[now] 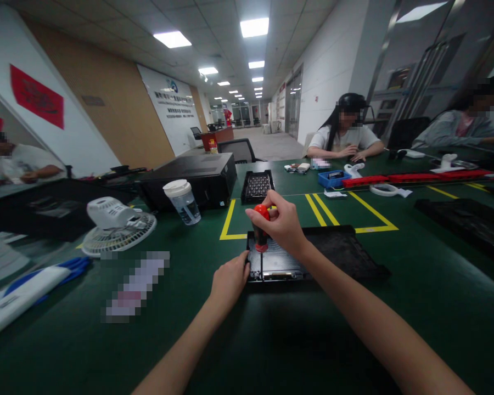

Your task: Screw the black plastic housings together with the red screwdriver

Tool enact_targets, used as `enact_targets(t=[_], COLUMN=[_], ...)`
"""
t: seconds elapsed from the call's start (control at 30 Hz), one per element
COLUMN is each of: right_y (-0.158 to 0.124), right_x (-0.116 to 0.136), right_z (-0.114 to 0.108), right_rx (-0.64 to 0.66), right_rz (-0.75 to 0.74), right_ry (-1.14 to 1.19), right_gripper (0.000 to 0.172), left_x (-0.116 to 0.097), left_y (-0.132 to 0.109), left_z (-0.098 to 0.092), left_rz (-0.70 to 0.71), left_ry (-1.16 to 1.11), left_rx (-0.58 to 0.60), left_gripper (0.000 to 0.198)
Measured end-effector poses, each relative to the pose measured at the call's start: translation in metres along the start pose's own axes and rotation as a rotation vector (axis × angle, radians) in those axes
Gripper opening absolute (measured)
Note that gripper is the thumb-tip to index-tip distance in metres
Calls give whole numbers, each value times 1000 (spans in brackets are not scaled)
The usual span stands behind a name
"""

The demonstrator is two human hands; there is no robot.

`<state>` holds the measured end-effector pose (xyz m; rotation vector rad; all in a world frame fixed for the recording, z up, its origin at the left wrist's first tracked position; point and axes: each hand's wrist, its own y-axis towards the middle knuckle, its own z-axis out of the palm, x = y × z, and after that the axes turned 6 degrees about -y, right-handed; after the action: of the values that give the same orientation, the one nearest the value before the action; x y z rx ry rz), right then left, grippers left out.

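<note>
At the left end of the black tray (340,249), the right hand (280,222) is pinching a red-and-black screwdriver (260,237), shaft down.
The left hand (229,277) is touching the tray's left edge, whether clasping it cannot be told. The tray is lying on the green table (440,307); a leaning shaft or shifting tray could send the tip slipping.

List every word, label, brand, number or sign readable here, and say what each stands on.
None can be read with certainty.
White wall sign: logo and lines of lettering, too blurred.
Red poster: dark marks, too blurred.
Black case: sticker too small.
Screwdriver: no lettering visible.
</note>
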<state>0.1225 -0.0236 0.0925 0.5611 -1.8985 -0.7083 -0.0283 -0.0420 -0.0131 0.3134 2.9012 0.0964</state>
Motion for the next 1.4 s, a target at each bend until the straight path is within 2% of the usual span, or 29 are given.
enact_targets(t=[0.43,0.63,0.83,1.2,1.4], right_y=[-4,-8,-9,-10,-5], right_x=[4,7,12,12,10], right_z=[5,10,10,11,11], right_rx=[-133,-127,-54,75,224], right_rz=[-50,-60,-55,-67,-2], right_ry=[-172,-167,-95,-16,287], right_gripper=[34,34,30,17,19], left_x=[-5,-3,-5,1,1], left_y=[-1,-2,-2,-2,-2], left_z=[-6,-5,-9,-5,-4], left_rz=[-40,-15,-41,5,5], left_ry=[2,15,21,2,9], left_rx=[36,32,74,26,24], left_gripper=[38,37,35,36,34])
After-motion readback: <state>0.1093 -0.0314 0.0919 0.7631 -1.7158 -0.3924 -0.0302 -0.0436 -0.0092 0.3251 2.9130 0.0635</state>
